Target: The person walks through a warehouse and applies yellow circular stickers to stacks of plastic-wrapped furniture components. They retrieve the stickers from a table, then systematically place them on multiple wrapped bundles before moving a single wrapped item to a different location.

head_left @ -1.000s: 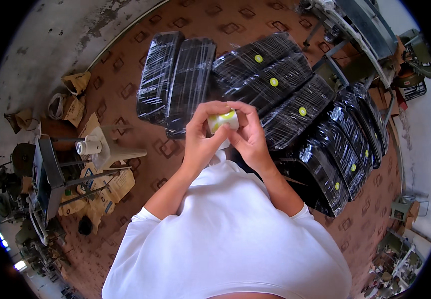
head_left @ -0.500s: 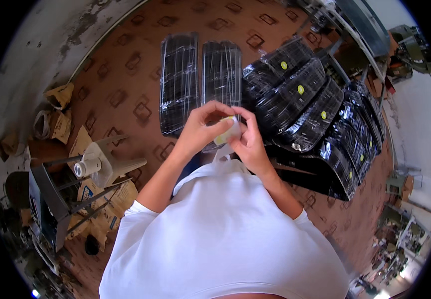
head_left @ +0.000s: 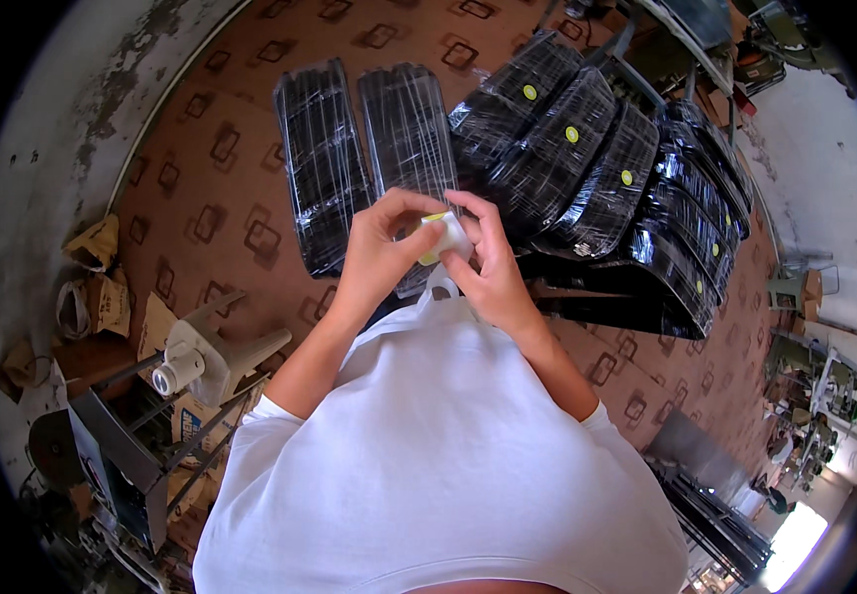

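Between my two hands, in front of my chest, is a small white and yellow-green roll of stickers [head_left: 457, 239]. My left hand [head_left: 386, 244] pinches its left side, thumb lying across it. From the right, the thumb and fingers of my right hand [head_left: 491, 259] close on its other edge. Just beyond the hands lie two long black bundles in clear wrap, a left one [head_left: 324, 163] and a right one [head_left: 406, 129]. To their right lean larger wrapped black bundles [head_left: 557, 148], several bearing a round yellow sticker [head_left: 572, 135].
At the left are a beige plastic stand [head_left: 212, 358], a dark metal frame [head_left: 131, 465] and torn brown paper sacks [head_left: 111, 302]. A stained wall [head_left: 62, 148] borders the patterned brown floor [head_left: 215, 213]. Dark metal bars [head_left: 710, 525] lie at the lower right.
The whole view has swung, so the black bundles sit farther up and left in it. Both hands keep hold of the sticker roll, which is tilted differently.
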{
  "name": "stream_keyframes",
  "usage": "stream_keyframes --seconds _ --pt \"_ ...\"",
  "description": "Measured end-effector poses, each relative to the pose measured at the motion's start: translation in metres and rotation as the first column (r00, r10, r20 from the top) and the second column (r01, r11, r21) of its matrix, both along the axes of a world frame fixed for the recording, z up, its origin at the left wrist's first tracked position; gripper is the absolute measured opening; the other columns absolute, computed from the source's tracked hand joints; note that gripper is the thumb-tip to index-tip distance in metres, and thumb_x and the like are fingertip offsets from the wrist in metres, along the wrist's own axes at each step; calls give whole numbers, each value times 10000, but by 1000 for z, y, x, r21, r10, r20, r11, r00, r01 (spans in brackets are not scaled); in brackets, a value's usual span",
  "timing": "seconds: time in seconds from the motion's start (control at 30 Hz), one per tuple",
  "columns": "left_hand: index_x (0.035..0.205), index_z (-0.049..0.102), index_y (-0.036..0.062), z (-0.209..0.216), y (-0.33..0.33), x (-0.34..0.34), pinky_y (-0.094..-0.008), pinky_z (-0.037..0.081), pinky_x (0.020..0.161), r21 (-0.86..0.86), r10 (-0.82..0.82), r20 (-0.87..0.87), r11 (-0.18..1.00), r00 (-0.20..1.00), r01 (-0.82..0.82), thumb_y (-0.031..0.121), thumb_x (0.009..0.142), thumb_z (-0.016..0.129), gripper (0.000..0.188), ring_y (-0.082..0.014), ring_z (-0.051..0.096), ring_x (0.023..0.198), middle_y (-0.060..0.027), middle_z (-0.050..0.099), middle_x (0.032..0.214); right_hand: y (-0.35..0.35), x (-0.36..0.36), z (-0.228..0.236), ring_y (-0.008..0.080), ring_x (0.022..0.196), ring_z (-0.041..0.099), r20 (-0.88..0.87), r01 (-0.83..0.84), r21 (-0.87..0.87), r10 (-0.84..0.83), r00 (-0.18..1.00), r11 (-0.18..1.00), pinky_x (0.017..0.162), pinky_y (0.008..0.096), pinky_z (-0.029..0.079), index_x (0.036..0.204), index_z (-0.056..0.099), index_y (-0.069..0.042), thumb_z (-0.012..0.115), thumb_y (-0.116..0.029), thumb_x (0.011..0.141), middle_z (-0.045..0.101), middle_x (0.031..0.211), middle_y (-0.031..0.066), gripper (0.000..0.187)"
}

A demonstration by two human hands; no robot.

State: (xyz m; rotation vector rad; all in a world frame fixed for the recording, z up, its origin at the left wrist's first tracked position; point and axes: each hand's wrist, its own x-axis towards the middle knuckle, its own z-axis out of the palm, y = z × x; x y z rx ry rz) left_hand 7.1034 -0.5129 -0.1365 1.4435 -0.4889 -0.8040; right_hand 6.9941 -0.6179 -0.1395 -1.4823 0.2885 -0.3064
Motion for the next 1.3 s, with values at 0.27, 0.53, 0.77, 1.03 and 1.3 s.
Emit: stream_keyframes --seconds 0.27,0.53,0.77,1.03,1.3 --pt "806 603 20 -36 -29 38 -251 435 680 30 237 481 958 844 -286 69 809 588 52 -114 560 735 -31 601 771 -7 -11 -3 183 1026 525 -42 -62 2 62 997 998 893 288 374 1271 318 -55 486 73 766 565 1084 164 547" --pt "784 605 62 -69 -47 36 -328 402 702 223 -167 963 934 212 -278 63 722 597 62 -239 517 797 -60 543 790 -25 -26 3 137 972 520 -11 -8 81 9 1000 997 859 257 392 1280 315 -46 483 76 769 555 1065 127 552" --pt "1062 595 23 -24 -20 -18 -313 436 798 142 4 365 988 931 -60 171 870 535 250 -156 550 947 -63 592 995 -43 -26 -8 131 1022 492 45 -3 163 -4 999 987 879 256 388 1282 313 -38 471 93 763 512 1115 108 558" --pt "1210 474 15 -6 -12 -46 -273 389 932 -185 50 -105 980 993 -69 -1 795 602 434 -143 492 1051 -71 501 1141 -29 -20 4 124 1013 488 161 -128 234 91 983 964 872 252 382 1286 306 -38 479 -35 861 510 1086 99 459" --pt "1194 504 38 8 5 -52 -297 356 972 -97 98 346 993 933 -68 -89 667 620 554 -189 426 1125 -84 389 1157 -20 -15 9 92 888 511 176 -112 187 79 981 976 795 212 392 1285 298 -24 449 -136 925 552 995 98 406"
